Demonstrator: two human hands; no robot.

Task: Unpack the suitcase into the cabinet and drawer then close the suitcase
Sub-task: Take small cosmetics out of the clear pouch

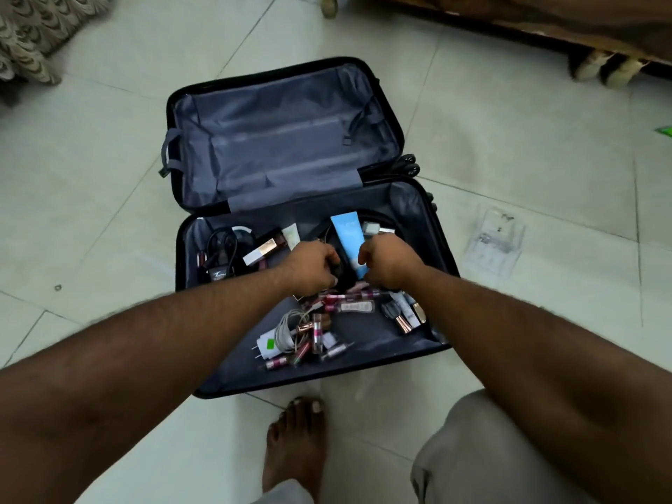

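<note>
The black suitcase (418, 212) lies open on the floor, its far half lined in grey and holding nothing. The near half holds loose things: a blue tube (348, 236), several lipsticks and small cosmetics (338, 307), a white charger with coiled cable (278, 340) and a black adapter with cable (222, 260). My left hand (312, 267) grips a black pouch-like item (344, 276) in the middle of the near half. My right hand (387, 263) has its fingers curled on that item's right side, next to the blue tube's lower end. Most of the black item is hidden by my hands.
A clear plastic organiser (496, 245) lies on the tiled floor right of the suitcase. Wooden furniture on feet (596, 67) stands at the far right, patterned fabric (36, 34) at the far left. My bare foot (294, 441) and knee are in front of the suitcase.
</note>
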